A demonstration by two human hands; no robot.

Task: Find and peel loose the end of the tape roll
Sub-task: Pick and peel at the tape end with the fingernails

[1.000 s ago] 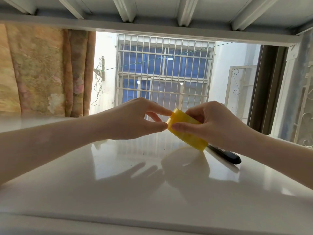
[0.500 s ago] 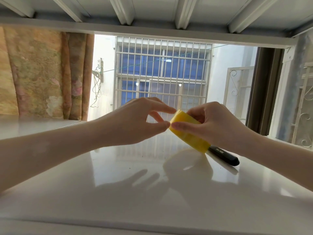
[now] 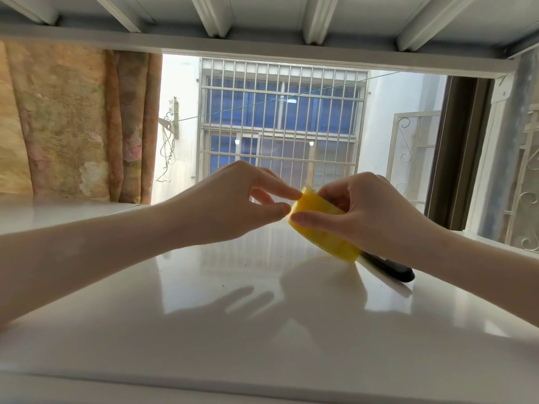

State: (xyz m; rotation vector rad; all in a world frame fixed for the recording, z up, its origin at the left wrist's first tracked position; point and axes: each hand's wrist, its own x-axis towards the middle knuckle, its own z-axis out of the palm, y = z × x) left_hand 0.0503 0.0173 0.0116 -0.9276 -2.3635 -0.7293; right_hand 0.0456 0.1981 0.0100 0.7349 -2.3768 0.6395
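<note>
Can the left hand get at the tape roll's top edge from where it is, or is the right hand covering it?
Probably yes. The left hand already has its fingertips at the near top edge of the tape roll, which the right hand grips from behind, leaving that edge exposed.

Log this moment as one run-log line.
right hand grips tape roll | left hand picks at its edge | end: unclear

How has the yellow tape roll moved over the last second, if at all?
Cannot tell. The tape roll sits a little nearer the black object lying on the white counter, but the camera itself shifted, so it has barely moved at most.
</note>
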